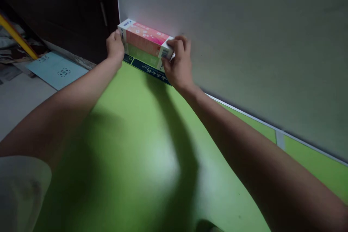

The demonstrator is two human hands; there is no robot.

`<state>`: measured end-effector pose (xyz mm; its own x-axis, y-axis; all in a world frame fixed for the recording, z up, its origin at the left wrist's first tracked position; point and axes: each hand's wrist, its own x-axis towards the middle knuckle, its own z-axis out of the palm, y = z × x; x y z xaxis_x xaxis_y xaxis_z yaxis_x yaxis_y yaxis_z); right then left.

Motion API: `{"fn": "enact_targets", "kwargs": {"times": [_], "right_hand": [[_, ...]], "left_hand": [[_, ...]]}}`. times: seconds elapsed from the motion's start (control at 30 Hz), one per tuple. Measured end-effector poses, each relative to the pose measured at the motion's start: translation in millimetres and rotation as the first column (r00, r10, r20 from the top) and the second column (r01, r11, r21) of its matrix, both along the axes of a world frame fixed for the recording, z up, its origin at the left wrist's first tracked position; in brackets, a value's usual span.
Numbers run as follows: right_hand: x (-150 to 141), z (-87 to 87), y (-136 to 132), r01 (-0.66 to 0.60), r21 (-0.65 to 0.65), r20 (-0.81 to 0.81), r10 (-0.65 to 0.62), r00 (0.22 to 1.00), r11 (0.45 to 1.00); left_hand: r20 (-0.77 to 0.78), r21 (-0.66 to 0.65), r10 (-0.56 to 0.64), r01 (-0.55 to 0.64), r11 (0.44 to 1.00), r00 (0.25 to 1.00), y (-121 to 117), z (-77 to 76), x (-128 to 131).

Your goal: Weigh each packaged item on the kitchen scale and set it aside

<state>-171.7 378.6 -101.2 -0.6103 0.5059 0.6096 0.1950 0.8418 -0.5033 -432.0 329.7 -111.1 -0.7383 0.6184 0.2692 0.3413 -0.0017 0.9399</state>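
A long pink and white toothpaste box [148, 38] lies on top of a low stack against the grey wall panel. Under it sits a green box [143, 56], and a dark blue box with white lettering [150, 69] is at the bottom. My left hand [115, 48] presses on the pink box's left end, its fingers partly hidden behind the carton. At the other end, my right hand [178, 58] pinches the box, with the thumb low on the near face and the fingers over the top. The far sides of the stack are hidden.
Shiny green surface [141, 127] spreads in front of the stack. The grey panel [244, 54] rises along the right, with a white strip at its foot. To the left are a dark panel [67, 11], a light blue sheet with printed markers [51, 67] and a yellow bar [17, 36].
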Motion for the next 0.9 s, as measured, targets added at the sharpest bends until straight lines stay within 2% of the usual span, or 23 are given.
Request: {"fn": "enact_targets", "kwargs": {"times": [0.1, 0.2, 0.27, 0.33, 0.4, 0.43, 0.5, 0.53, 0.57, 0.6, 0.63, 0.7, 0.8, 0.9], "right_hand": [[-4, 5.9, -7, 0.042, -0.021, 0.036, -0.041, 0.999, 0.999], [-2, 30.5, -21, 0.127, -0.026, 0.213, -0.118, 0.97, 0.992], [9, 51.2, -31, 0.16, 0.002, 0.353, -0.15, 0.924, 0.987], [32, 67.9, -41, 0.152, 0.04, 0.403, -0.155, 0.902, 0.988], [66, 76.0, -55, 0.118, 0.058, 0.397, -0.132, 0.908, 0.991], [87, 76.7, -65, 0.093, 0.048, 0.41, -0.105, 0.906, 0.994], [134, 74.0, -90, 0.024, -0.03, 0.481, -0.007, 0.877, 0.999], [158, 72.1, -106, -0.02, -0.095, 0.523, 0.067, 0.85, 0.995], [182, 71.0, -124, -0.061, -0.156, 0.546, 0.138, 0.826, 0.986], [206, 71.0, -142, -0.082, -0.205, 0.55, 0.184, 0.815, 0.975], [229, 72.7, -162, -0.087, -0.235, 0.552, 0.206, 0.808, 0.968], [272, 80.4, -200, -0.082, -0.303, 0.527, 0.239, 0.816, 0.95], [332, 96.4, -248, -0.05, -0.376, 0.463, 0.234, 0.855, 0.925], [389, 104.5, -281, 0.018, -0.395, 0.383, 0.147, 0.912, 0.919]], "left_hand": [[0.006, -0.173, 0.168, -0.164, 0.971, 0.986, -3, 13.8, 15], [-0.041, -0.192, 0.177, -0.182, 0.964, 0.983, -20, 32.2, 34], [-0.158, -0.217, 0.198, -0.23, 0.949, 0.967, -38, 43.7, 49], [-0.28, -0.22, 0.189, -0.254, 0.942, 0.941, -61, 51.3, 71], [-0.357, -0.234, 0.075, -0.167, 0.958, 0.931, -86, 53.3, 103], [-0.404, -0.293, -0.068, -0.059, 0.954, 0.912, -99, 52.6, 123], [-0.427, -0.362, -0.28, 0.121, 0.924, 0.86, -125, 50.3, 170], [-0.424, -0.402, -0.396, 0.222, 0.888, 0.814, -138, 50.0, 197], [-0.4, -0.504, -0.602, 0.382, 0.774, 0.691, -151, 51.3, 225], [-0.352, -0.582, -0.762, 0.511, 0.633, 0.543, -164, 54.5, 253], [-0.309, -0.621, -0.859, 0.598, 0.507, 0.407, -175, 59.8, 282], [-0.256, -0.669, -0.948, 0.673, 0.315, 0.189, -198, 76.2, 335], [-0.21, -0.701, -0.977, 0.702, 0.128, -0.032, -222, 104.8, 401], [-0.2, -0.68, -0.965, 0.734, 0.011, -0.171, -229, 121.9, 454]]}}
